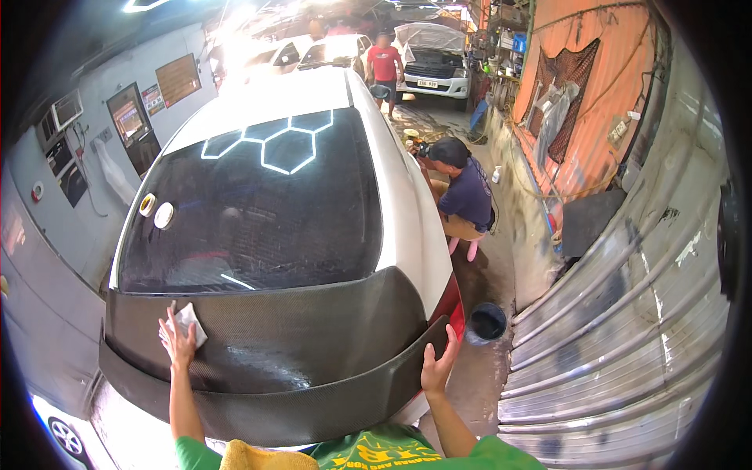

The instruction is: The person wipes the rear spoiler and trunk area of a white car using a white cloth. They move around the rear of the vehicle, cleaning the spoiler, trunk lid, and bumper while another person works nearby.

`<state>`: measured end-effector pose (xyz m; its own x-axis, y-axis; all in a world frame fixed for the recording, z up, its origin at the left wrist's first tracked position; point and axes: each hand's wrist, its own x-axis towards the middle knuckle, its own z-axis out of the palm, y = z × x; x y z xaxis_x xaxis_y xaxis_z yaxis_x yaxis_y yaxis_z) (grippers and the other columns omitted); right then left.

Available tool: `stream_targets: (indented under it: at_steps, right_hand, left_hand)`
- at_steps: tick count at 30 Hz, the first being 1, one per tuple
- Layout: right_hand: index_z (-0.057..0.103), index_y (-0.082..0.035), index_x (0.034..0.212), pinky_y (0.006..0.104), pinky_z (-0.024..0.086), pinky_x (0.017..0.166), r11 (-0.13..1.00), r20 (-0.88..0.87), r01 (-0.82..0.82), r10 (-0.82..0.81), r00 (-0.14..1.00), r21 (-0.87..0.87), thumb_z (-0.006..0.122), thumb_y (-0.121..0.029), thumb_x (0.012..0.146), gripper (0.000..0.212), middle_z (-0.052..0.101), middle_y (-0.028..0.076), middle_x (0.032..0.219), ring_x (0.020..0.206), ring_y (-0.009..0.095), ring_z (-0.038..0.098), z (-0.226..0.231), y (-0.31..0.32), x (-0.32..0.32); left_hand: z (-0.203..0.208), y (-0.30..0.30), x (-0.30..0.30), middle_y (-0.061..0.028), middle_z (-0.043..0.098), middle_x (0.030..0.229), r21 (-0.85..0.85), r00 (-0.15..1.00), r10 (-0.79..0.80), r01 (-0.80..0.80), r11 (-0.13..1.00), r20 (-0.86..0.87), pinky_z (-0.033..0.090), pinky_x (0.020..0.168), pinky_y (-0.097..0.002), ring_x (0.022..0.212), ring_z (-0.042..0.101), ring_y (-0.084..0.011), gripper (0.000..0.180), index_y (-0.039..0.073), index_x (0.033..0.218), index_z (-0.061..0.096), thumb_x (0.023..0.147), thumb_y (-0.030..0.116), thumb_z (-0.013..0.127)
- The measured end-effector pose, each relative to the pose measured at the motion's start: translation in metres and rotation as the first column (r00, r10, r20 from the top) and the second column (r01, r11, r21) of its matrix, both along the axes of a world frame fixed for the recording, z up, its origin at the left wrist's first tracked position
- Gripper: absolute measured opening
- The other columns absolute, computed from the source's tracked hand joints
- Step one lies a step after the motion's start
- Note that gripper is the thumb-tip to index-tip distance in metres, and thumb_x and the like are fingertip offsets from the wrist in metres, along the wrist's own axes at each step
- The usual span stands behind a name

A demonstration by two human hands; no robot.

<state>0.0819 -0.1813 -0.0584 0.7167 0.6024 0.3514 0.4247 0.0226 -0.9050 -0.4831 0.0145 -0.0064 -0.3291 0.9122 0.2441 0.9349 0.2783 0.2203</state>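
A white car stands rear-end toward me, with a dark, woven-patterned trunk lid and a spoiler lip across it. My left hand lies on the left part of the lid and holds a folded pale grey sheet against the surface; I cannot tell whether it is cloth or paper. At the spoiler's right end rests my right hand, fingers apart and nothing held. Wet-looking shine shows on the lid's lower middle.
Two tape rolls sit on the rear window. Right of the car, a co-worker crouches at its side, and a dark bucket stands on the floor. Corrugated metal sheeting borders the right. Another person stands farther back.
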Motion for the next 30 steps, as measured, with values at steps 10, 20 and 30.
stream_targets:
  at_steps: [10, 20, 30]
  right_hand:
    - [0.041, 0.000, 0.140, 0.0458, 0.025, 0.115, 1.000, -0.013, -0.017, 0.018, 1.000, 0.023, 0.058, -0.009, 0.086, 0.057, 0.042, 0.018, 0.144, 0.137, 0.034, 0.036, 0.000, 0.001, 0.000]
    - [0.044, 0.000, 0.138, 0.0451, 0.025, 0.115, 1.000, -0.051, 0.012, -0.011, 0.999, 0.015, 0.059, -0.010, 0.085, 0.056, 0.045, 0.018, 0.142, 0.136, 0.034, 0.038, -0.001, 0.001, 0.000]
    - [0.043, 0.002, 0.139, 0.0423, 0.026, 0.115, 1.000, -0.004, 0.011, -0.011, 1.000, 0.013, 0.058, -0.009, 0.087, 0.055, 0.045, 0.018, 0.142, 0.134, 0.032, 0.040, -0.003, 0.006, 0.000]
  left_hand:
    - [0.023, 0.007, 0.113, -0.0231, 0.016, 0.159, -0.143, 0.985, -0.135, 0.118, 0.983, -0.110, 0.012, 0.116, -0.0591, 0.147, 0.010, -0.0449, 0.075, 0.015, 0.153, 0.028, 0.094, 0.057, 0.047]
    - [0.018, -0.027, 0.337, -0.0235, 0.022, 0.157, -0.086, 0.556, -0.828, 0.823, 0.561, -0.081, 0.015, 0.118, -0.0565, 0.146, 0.014, -0.0456, 0.063, 0.006, 0.148, 0.036, 0.097, 0.041, 0.047]
    - [0.007, -0.038, 0.482, -0.0156, 0.039, 0.150, -0.081, 0.044, -0.972, 0.995, 0.065, -0.232, 0.020, 0.117, -0.0536, 0.144, 0.026, -0.0379, 0.047, 0.011, 0.129, 0.059, 0.087, 0.032, 0.062]
